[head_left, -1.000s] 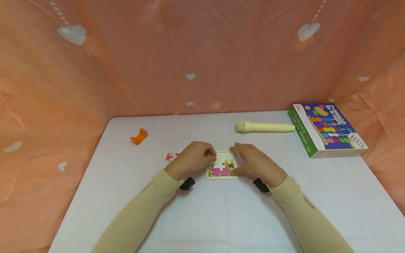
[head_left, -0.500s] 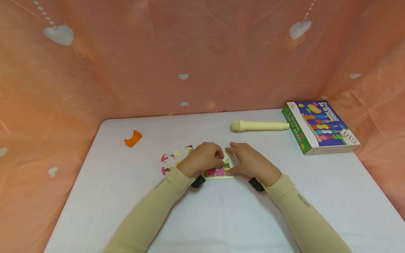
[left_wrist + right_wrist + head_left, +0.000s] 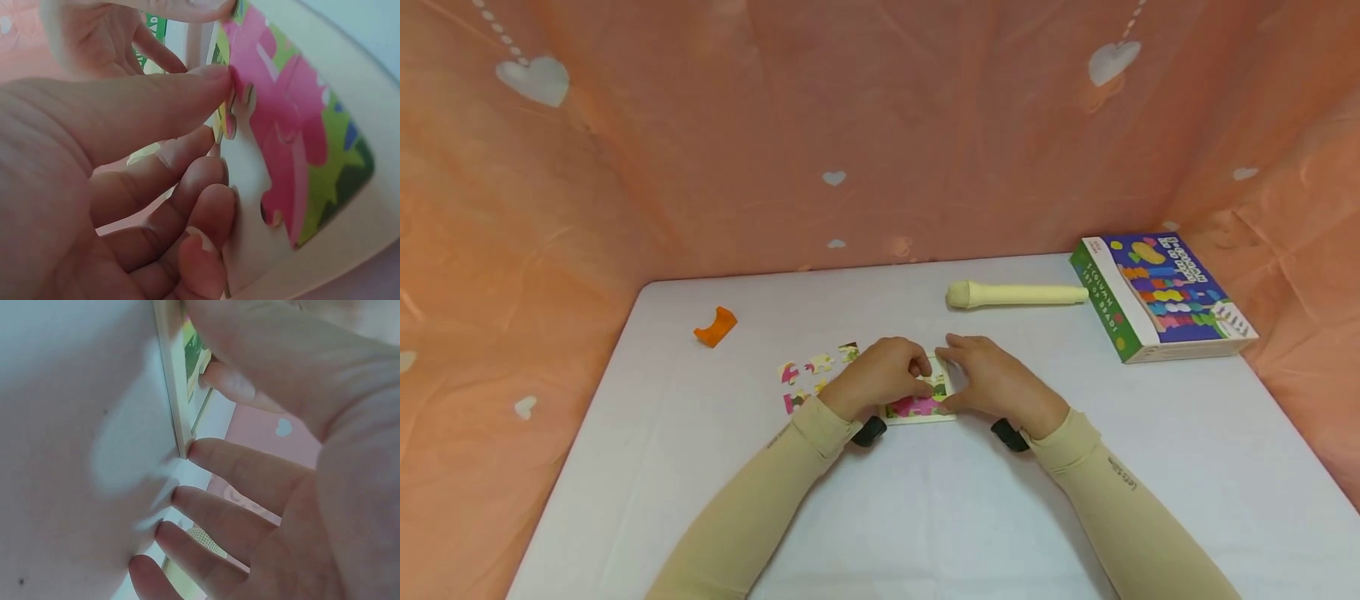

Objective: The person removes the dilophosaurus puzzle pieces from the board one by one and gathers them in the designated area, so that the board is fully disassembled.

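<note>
Puzzle tray (image 3: 921, 414), cream-rimmed, pink and green picture part-filled, left hand (image 3: 880, 379) pinching a piece (image 3: 226, 119), right hand (image 3: 996, 383) fingers straight against tray edge

Puzzle tray (image 3: 917, 410) sits mid-table (image 3: 925, 517), left hand (image 3: 880, 377) on its left side, right hand (image 3: 992, 383) on its right. Loose pieces (image 3: 812, 375) lie just left of the left hand. Block (image 3: 715, 326) is further left and behind them. Roller (image 3: 1011, 294) lies behind the tray to the right. Box (image 3: 1161, 296) is right of the roller, at the table's far right.
</note>
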Action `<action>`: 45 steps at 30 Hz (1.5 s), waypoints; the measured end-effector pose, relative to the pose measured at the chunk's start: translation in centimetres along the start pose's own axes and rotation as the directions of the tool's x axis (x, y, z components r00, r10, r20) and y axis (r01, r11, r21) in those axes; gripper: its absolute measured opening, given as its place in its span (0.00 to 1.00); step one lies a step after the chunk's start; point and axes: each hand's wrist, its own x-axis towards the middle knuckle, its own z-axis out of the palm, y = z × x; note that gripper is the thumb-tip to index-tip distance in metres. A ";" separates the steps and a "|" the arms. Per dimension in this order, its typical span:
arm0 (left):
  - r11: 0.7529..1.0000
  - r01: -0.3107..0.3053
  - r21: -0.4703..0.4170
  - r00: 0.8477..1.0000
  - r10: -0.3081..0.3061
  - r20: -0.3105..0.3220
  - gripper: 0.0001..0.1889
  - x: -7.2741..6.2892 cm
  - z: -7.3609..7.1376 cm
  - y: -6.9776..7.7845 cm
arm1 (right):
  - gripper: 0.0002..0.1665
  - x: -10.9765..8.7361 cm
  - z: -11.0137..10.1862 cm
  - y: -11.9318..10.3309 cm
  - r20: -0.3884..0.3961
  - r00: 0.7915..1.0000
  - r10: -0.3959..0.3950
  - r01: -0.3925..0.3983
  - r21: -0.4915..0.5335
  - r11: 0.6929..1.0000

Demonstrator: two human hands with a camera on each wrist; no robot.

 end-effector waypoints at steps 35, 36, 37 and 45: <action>1.000 -0.014 -0.015 0.997 0.013 -0.072 0.06 0.1 0.4 0.3 | 0.50 -0.2 -0.1 0.0 -0.003 1.000 0.001 -0.001 0.016 1.000; 1.000 -0.016 -0.007 0.997 0.015 -0.073 0.06 0.1 0.4 0.3 | 0.50 -0.2 -0.1 0.0 -0.002 1.000 0.001 -0.001 0.017 1.000; 1.000 -0.018 -0.002 0.997 0.018 -0.073 0.06 0.1 0.4 0.3 | 0.50 -0.2 -0.1 0.0 -0.001 1.000 0.001 -0.001 0.015 1.000; 0.999 -0.033 0.001 0.996 0.033 -0.081 0.05 0.0 0.4 0.2 | 0.50 -0.1 -0.1 -0.1 0.004 1.000 0.006 -0.006 0.019 1.000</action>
